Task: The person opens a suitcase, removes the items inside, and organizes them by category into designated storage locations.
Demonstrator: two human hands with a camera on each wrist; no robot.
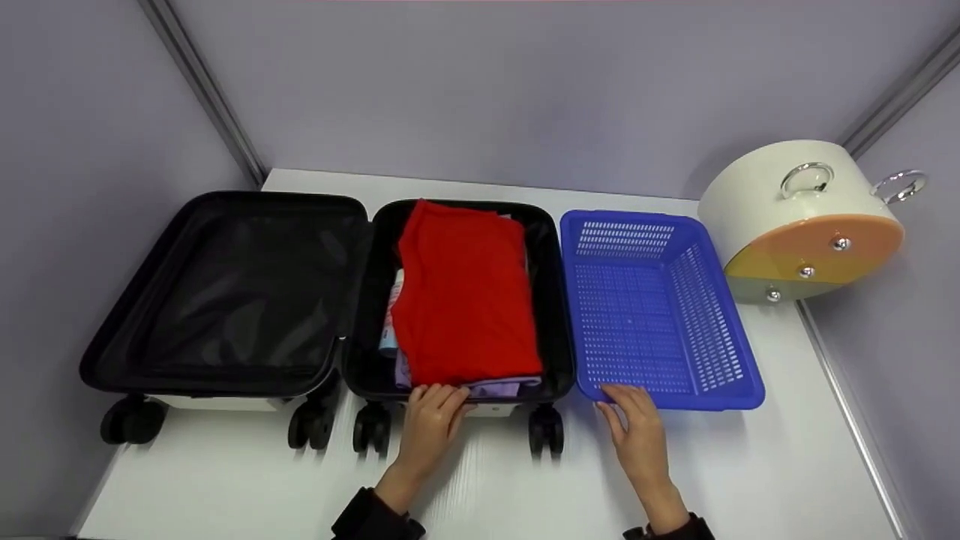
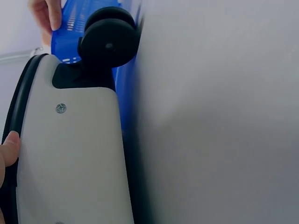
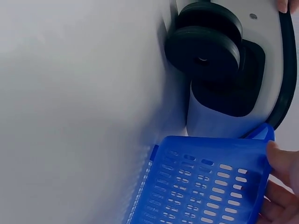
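An open suitcase lies on the table, its black-lined lid half (image 1: 247, 285) to the left and its packed half (image 1: 556, 330) in the middle. My left hand (image 1: 431, 420) holds the near rim of the packed half, fingers over the edge and thumb on the outside. Folded red clothing (image 1: 469, 292) tops the pile there, with purple cloth (image 1: 495, 388) showing under it. A light blue and white bottle or tube (image 1: 391, 315) is tucked along the pile's left side. At the near left corner of a blue plastic basket (image 1: 630, 322), my right hand (image 1: 637, 431) pinches the rim.
A cream rounded box (image 1: 780, 187) with coloured drawer fronts and metal ring handles stands behind the basket at the right. Black caster wheels (image 1: 546, 429) stick out from the suitcase's near side. Grey panels (image 1: 480, 90) enclose the white table (image 1: 480, 487) at the back and sides.
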